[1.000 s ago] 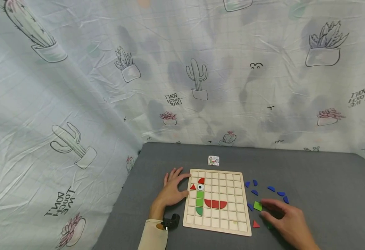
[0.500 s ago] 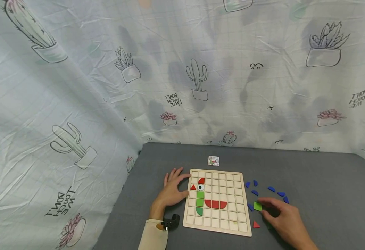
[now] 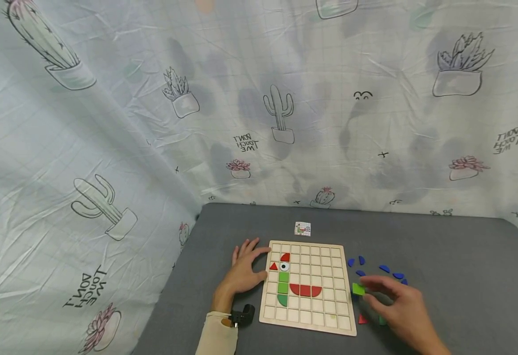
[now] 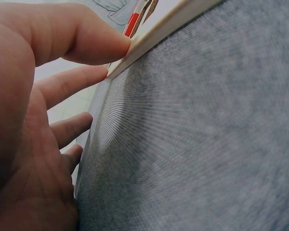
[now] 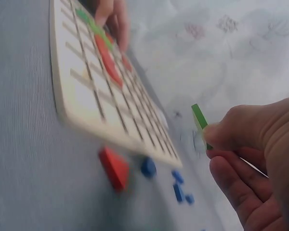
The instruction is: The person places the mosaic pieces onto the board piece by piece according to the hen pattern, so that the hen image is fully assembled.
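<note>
My right hand (image 3: 400, 308) pinches a light green square tile (image 3: 358, 289) between thumb and fingertips, lifted beside the right edge of the wooden grid board (image 3: 305, 317). In the right wrist view the green tile (image 5: 200, 122) is tilted, held edge-on. My left hand (image 3: 244, 272) lies at the board's left edge, thumb and index fingertips touching the rim and the other fingers spread. On the board are a red triangle (image 3: 274, 266), a red quarter-round (image 3: 286, 257), a round eye tile (image 3: 284, 266), green squares (image 3: 283, 282), a dark green quarter-round (image 3: 282, 300) and a red row (image 3: 305, 290).
Several blue pieces (image 3: 385, 268) are scattered right of the board. A red triangle (image 3: 362, 319) and a partly hidden dark green piece (image 3: 382, 320) lie near my right hand. A small pattern card (image 3: 302, 229) rests behind the board on the grey table (image 3: 463, 266).
The green square has been lifted off the table by my right hand and moved slightly left, toward the board. My left hand has stayed in place.
</note>
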Action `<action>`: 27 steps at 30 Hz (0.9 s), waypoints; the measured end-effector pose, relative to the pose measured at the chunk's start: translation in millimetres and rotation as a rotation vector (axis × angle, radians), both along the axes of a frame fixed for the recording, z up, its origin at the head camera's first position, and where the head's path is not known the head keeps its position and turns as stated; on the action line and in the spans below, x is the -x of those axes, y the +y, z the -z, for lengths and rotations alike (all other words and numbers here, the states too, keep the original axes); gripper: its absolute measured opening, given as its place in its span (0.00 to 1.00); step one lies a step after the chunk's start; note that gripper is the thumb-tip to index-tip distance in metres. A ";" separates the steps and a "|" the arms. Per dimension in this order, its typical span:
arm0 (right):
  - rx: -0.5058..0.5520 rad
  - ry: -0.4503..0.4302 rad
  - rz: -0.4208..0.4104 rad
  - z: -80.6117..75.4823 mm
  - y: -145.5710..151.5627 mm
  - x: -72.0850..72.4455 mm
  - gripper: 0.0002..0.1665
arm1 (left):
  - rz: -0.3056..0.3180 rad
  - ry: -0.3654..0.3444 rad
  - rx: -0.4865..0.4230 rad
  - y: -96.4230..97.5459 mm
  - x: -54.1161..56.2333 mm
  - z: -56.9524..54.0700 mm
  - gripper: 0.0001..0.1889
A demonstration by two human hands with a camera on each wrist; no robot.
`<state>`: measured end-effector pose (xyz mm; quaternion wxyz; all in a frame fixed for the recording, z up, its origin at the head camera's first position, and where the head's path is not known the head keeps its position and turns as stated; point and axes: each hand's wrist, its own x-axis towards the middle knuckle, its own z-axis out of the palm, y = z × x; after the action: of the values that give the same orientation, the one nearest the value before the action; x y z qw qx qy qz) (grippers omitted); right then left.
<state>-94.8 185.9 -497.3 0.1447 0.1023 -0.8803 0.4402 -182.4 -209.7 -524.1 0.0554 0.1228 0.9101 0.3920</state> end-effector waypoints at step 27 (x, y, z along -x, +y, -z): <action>0.064 -0.049 -0.318 17.5 -114.9 0.8 0.23 | 0.016 0.000 0.007 -3.5 1.1 1.5 0.34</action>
<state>-95.7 71.0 -514.8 0.0547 0.2249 -0.8418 0.4876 -183.5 -213.3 -525.6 0.0588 0.1299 0.9103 0.3885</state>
